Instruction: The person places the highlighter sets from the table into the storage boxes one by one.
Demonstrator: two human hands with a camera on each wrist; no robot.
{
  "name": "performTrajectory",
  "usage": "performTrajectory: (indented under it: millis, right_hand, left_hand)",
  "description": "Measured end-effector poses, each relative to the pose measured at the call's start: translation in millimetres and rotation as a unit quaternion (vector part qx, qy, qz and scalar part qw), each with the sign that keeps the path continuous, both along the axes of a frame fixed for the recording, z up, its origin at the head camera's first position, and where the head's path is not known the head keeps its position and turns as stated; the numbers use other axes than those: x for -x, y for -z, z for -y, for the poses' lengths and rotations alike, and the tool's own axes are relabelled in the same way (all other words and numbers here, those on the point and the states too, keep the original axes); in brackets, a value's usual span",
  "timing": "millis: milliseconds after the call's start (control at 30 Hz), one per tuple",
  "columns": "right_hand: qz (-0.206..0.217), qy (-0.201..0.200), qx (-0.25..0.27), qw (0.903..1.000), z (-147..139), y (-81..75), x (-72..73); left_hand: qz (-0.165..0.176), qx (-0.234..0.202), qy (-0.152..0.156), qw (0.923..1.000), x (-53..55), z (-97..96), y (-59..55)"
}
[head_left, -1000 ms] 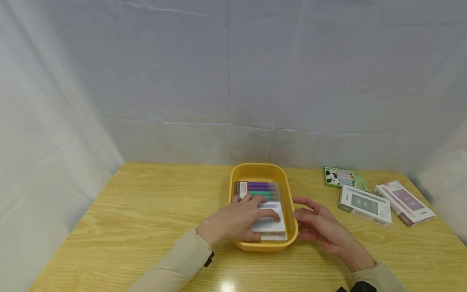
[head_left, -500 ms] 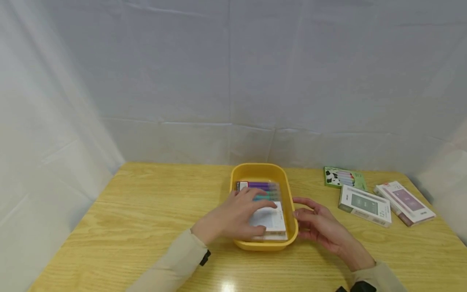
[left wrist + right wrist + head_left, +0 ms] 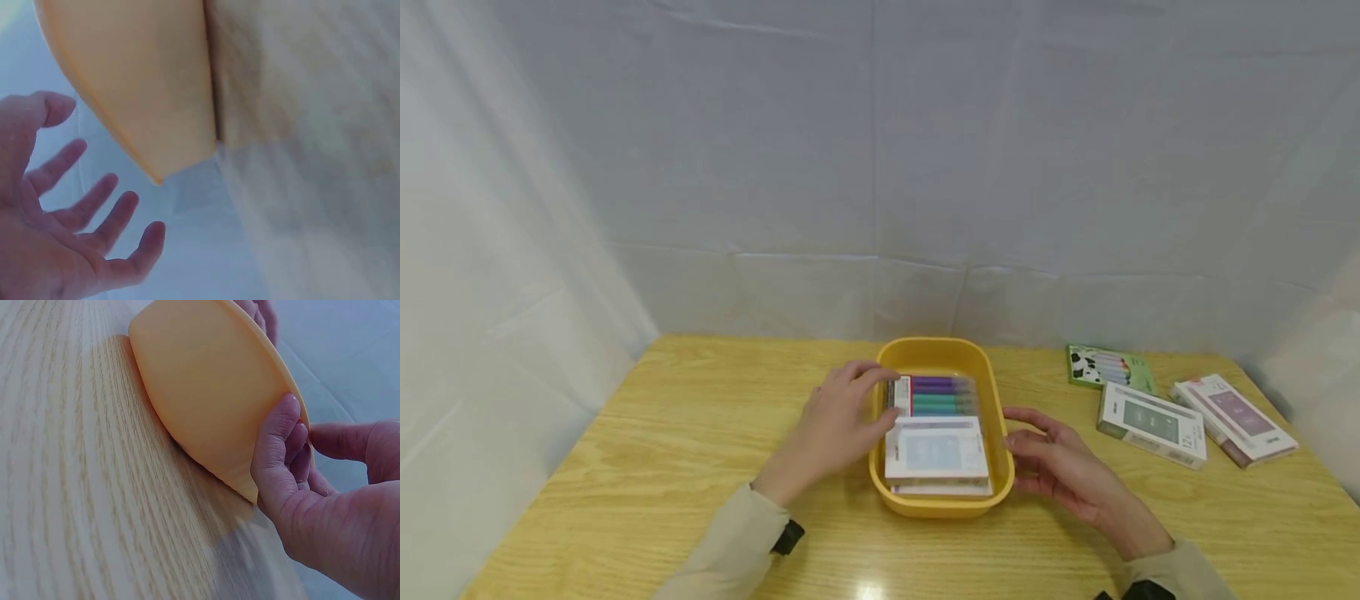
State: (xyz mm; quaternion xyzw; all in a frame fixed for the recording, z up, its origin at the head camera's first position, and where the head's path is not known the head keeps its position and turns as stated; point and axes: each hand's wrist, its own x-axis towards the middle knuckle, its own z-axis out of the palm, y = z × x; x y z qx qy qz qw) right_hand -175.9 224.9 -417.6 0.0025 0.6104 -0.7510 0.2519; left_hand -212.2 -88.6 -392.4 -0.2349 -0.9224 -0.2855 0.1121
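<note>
A yellow plastic basket (image 3: 970, 360) stands on the table in the head view. Inside, a clear pack of purple and green pens (image 3: 942, 396) lies behind a white box (image 3: 936, 454), with another white box showing beneath it. My left hand (image 3: 831, 425) hovers at the left rim with fingers spread and holds nothing; some fingertips reach over the rim by the pack's label. In the left wrist view its fingers (image 3: 119, 215) look apart from the basket wall. My right hand (image 3: 1067, 467) holds the basket's right side, the right wrist view showing thumb at the rim and curled fingers (image 3: 275, 444) on the outer wall.
To the right lie a green panda-print pack (image 3: 1108, 368), a white-and-green box (image 3: 1152, 423) and a white-and-purple box (image 3: 1234, 417), close together. The wooden table (image 3: 715, 417) ends at a pale curtain (image 3: 775, 167) behind.
My left hand has lifted off the white box in the basket and moved left to the rim, uncovering the box. My right hand stays at the basket's right side.
</note>
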Motion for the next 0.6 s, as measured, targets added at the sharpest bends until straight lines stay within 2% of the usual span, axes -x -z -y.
performTrajectory:
  millis: [67,133,200,267,333,433,533,600]
  right_hand:
    - [-0.001,-0.001,0.001,1.0000,-0.4,0.4,0.0]
    - [-0.001,-0.001,0.001,1.0000,-0.6,1.3,0.2]
    - [-0.002,-0.002,0.000,1.0000,-0.8,2.1,0.4]
    - [-0.003,-0.002,0.000,1.0000,-0.9,2.6,0.6]
    - [-0.002,-0.002,0.000,1.0000,-0.9,2.9,0.8]
    - [-0.002,-0.001,0.000,1.0000,-1.0,3.2,1.0]
    - [-0.002,0.000,-0.002,1.0000,-1.1,3.2,1.1]
    - [-0.002,-0.001,-0.002,1.0000,-1.2,3.1,1.1]
  left_hand:
    - [0.032,-0.034,-0.013,0.9988,-0.3,4.3,2.7]
    - [0.070,-0.075,-0.022,0.9945,1.4,8.7,7.0]
    - [0.118,-0.119,-0.038,0.9851,2.4,12.5,9.5]
    - [0.162,-0.161,-0.053,0.9721,4.5,15.4,11.6]
    - [0.209,-0.203,-0.065,0.9544,5.8,17.5,12.1]
    - [0.280,-0.257,-0.072,0.9223,7.0,19.7,12.4]
    - [0.346,-0.295,-0.070,0.8876,7.1,21.1,13.3]
    - [0.380,-0.311,-0.067,0.8685,7.2,21.6,15.0]
